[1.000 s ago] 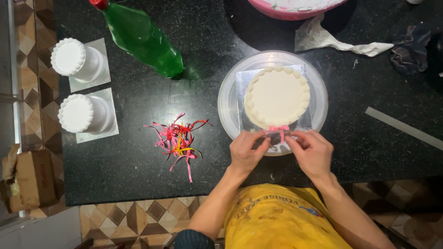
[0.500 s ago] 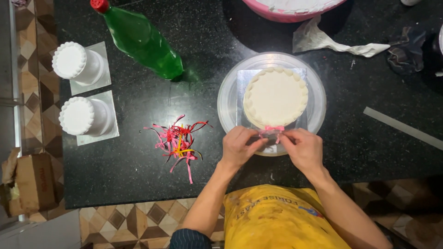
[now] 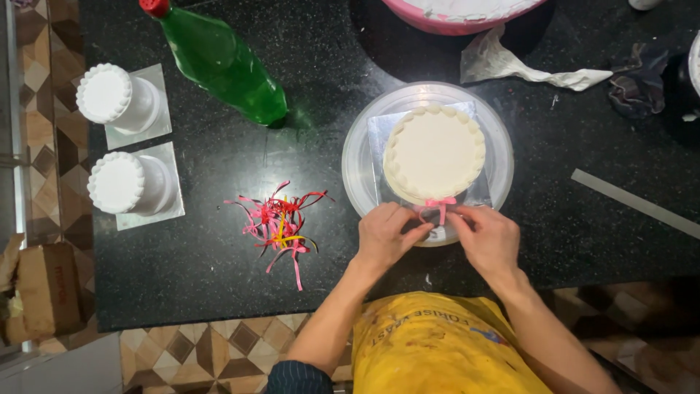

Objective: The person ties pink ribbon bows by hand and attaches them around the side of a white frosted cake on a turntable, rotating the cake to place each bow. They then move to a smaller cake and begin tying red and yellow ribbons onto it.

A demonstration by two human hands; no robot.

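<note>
Pinching a small pink ribbon bow [image 3: 440, 205] at the six o'clock edge of the white cake [image 3: 434, 153], left hand [image 3: 384, 237] and right hand [image 3: 487, 238] both closed on its tails. Cake sitting on a silver board atop the clear turntable [image 3: 356, 164], mid-tabletop. Risking knuckles denting the piped border, or tugging the bow off the soft icing.

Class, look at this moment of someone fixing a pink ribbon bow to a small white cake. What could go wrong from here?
1. Both hands, left hand and right hand, crowd the small pink ribbon bow against the round white iced cake; fingertips could dent the icing.
2. The cake's square silver board sits on a round clear turntable; pressing might shift it.
</note>
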